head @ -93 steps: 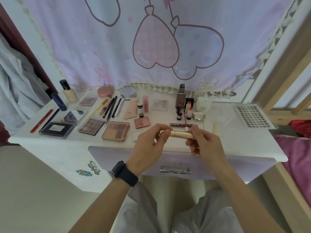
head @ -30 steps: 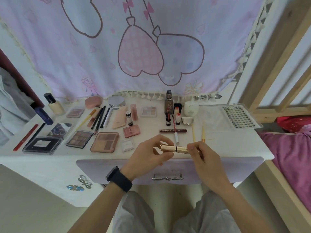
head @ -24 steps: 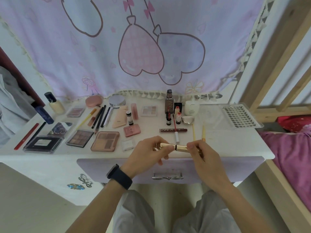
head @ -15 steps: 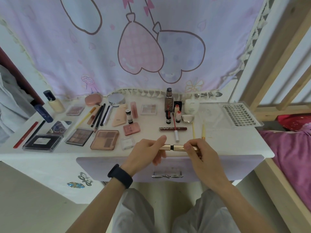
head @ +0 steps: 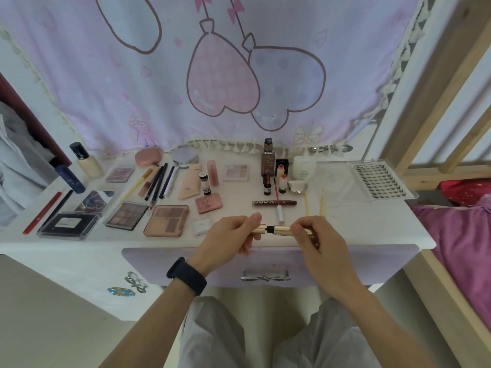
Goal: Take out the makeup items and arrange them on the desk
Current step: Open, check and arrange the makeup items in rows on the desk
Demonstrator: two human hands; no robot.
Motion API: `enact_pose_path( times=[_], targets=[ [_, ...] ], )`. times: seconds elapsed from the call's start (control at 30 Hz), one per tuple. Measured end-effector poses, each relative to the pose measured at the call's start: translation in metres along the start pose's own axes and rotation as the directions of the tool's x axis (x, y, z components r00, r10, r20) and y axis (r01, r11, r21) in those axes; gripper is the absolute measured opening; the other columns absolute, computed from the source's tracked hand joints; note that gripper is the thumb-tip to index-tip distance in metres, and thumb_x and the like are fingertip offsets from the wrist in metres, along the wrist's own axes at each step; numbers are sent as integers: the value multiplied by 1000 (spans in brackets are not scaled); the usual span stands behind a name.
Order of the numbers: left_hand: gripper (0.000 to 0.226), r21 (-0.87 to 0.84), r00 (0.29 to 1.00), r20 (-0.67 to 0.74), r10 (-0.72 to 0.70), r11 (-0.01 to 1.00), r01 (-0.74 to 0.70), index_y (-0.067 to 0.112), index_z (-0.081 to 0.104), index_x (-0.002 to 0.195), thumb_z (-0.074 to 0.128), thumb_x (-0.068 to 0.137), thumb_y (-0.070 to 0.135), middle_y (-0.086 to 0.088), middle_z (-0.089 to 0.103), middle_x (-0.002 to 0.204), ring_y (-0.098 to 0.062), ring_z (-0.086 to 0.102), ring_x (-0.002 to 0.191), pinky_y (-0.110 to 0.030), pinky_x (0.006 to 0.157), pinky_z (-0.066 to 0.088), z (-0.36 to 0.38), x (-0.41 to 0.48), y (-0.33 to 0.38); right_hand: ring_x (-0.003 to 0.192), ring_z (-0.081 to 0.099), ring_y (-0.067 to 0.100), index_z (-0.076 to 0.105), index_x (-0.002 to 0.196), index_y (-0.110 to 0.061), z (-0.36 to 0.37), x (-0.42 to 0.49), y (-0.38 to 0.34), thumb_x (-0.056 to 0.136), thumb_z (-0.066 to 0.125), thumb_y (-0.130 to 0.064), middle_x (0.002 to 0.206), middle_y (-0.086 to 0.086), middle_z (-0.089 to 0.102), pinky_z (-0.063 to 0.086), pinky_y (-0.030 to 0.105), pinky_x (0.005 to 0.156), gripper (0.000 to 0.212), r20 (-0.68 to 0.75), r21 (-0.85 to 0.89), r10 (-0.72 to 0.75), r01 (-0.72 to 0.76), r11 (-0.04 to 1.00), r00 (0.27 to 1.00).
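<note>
I hold the gold tube [head: 281,230] level above the worktop's [head: 372,229] front edge, my left hand [head: 228,237] pinching the cap end and my right hand [head: 316,239] closed round the barrel; a dark neck shows in the gap between the two parts. If the cap comes free with a jerk, I judge one half could slip and drop to the floor, or my right hand could knock the pale sticks [head: 322,205] lying just beyond.
</note>
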State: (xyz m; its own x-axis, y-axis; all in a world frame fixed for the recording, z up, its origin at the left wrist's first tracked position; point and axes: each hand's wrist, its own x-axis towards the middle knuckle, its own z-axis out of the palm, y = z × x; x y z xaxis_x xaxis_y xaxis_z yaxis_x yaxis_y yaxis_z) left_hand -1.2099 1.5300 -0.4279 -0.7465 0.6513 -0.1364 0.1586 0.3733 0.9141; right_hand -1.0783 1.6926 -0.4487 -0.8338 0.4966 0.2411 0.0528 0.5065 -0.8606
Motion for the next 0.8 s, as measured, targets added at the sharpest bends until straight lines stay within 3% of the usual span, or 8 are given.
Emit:
enact_pose_path(
  times=[0.13, 0.3, 0.8],
  targets=[
    [56, 12, 998, -38, -51, 999, 52, 15, 63, 62, 46, 100, 54, 5, 54, 53, -10, 50, 52, -24, 63, 47, 0, 1, 1, 83, 55, 3, 56, 93, -40, 1, 0, -4, 97, 57, -32, 94, -8, 61, 41, 8, 70, 9, -19, 11, -33, 33, 999, 999],
    [54, -77, 993, -57, -99, 993, 95, 14, 63, 63, 49, 99, 53, 6, 50, 54, -8, 46, 53, -20, 60, 44, -10, 1, -2, 74, 54, 6, 60, 93, -36, -6, 4, -2, 98, 60, -26, 91, -5, 63, 41, 11, 65, 11, -72, 65, -20, 25, 998, 997],
    [54, -84, 995, -5, -99, 992, 98, 13, 57, 62, 50, 99, 52, 2, 45, 53, -15, 40, 53, -27, 60, 38, -19, 3, 4, 69, 53, 6, 65, 93, -33, -10, 7, -2, 96, 64, -23, 87, -11, 64, 39, 11, 62, 11, -104, 84, -39, 48, 995, 994]
  ],
)
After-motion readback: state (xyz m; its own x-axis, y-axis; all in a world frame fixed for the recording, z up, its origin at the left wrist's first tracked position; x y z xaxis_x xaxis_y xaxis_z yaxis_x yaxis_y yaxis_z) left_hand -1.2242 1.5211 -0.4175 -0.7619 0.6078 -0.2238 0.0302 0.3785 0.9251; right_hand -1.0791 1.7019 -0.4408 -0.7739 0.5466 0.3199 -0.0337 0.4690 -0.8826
